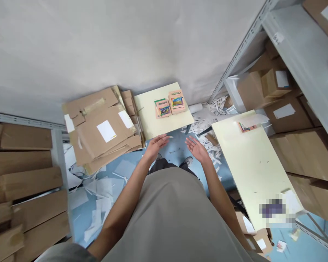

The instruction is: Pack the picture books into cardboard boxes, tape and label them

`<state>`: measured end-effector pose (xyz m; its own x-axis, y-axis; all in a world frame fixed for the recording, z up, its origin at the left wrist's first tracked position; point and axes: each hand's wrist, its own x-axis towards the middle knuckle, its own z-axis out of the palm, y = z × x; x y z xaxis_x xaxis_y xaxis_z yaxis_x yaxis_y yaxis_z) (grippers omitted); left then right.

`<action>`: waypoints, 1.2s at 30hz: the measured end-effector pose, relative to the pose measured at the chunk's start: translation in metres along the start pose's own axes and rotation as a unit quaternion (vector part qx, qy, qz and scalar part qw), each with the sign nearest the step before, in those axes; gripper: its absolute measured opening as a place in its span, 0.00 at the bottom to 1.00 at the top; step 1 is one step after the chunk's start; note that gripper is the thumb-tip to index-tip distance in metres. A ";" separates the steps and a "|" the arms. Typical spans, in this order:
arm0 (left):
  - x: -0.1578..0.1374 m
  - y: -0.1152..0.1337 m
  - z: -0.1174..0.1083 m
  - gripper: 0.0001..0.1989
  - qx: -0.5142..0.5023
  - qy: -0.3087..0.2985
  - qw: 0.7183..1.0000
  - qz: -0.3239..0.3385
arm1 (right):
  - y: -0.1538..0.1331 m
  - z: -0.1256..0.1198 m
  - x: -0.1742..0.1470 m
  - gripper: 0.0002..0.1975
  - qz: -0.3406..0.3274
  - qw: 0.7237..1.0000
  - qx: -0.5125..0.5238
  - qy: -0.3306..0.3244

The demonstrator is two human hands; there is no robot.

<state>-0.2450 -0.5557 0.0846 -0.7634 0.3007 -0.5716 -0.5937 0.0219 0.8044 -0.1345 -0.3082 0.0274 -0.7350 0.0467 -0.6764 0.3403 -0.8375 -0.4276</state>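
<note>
My left hand [156,145] and my right hand [196,147] are both stretched forward, fingers apart and empty, over the blue floor just in front of a small pale yellow table [150,116]. On that table lie two small colourful packets side by side, one [162,108] on the left and one [176,102] on the right. My left fingertips nearly touch the table's near edge. A third colourful packet [246,127] lies at the far end of a longer pale yellow table [254,163] to my right.
A pile of flattened cardboard boxes [101,127] leans left of the small table. Metal shelving with brown cartons stands at right [287,109] and left [22,174]. White paper scraps [207,123] litter the blue floor. A white wall rises ahead.
</note>
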 end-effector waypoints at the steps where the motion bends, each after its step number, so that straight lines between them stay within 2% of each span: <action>1: 0.000 0.000 -0.014 0.37 -0.002 0.003 1.000 0.003 | 0.013 0.015 0.005 0.10 0.014 1.000 -0.014 -0.008; 6: 0.007 -0.005 -0.104 0.33 0.038 0.019 0.998 0.044 | 0.079 0.097 0.036 0.09 0.042 0.994 -0.090 -0.039; 9: 0.012 -0.013 -0.171 0.28 0.122 0.067 0.985 0.098 | 0.119 0.144 0.059 0.09 0.038 0.988 -0.146 -0.044; 11: 0.016 -0.020 -0.216 0.24 0.215 0.120 0.960 0.135 | 0.146 0.172 0.076 0.07 0.049 0.981 -0.185 -0.028; 14: 0.019 -0.029 -0.276 0.25 0.363 0.184 0.894 0.188 | 0.183 0.204 0.099 0.04 0.045 0.971 -0.234 0.031; 17: 0.024 -0.035 -0.318 0.30 0.457 0.175 0.845 0.215 | 0.208 0.226 0.114 0.07 0.019 0.966 -0.247 0.069; 21: 0.036 -0.033 -0.348 0.32 0.513 0.114 0.816 0.240 | 0.219 0.242 0.120 0.08 0.006 0.965 -0.250 0.077; 27: 0.049 -0.024 -0.365 0.29 0.551 0.018 0.782 0.292 | 0.218 0.248 0.112 0.04 0.023 0.964 -0.259 0.055; 31: 0.051 -0.025 -0.367 0.30 0.549 0.013 0.774 0.315 | 0.225 0.260 0.112 0.03 0.073 0.973 -0.220 0.019; 36: 0.050 -0.026 -0.367 0.31 0.543 0.024 0.779 0.311 | 0.244 0.286 0.127 0.05 0.094 0.982 -0.145 0.073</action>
<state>-0.3609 -0.8908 -0.0243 -0.8420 0.5395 -0.0009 0.4408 0.6889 0.5754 -0.3128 -0.6624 0.0090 -0.5584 0.0018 -0.8295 0.6305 -0.6490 -0.4258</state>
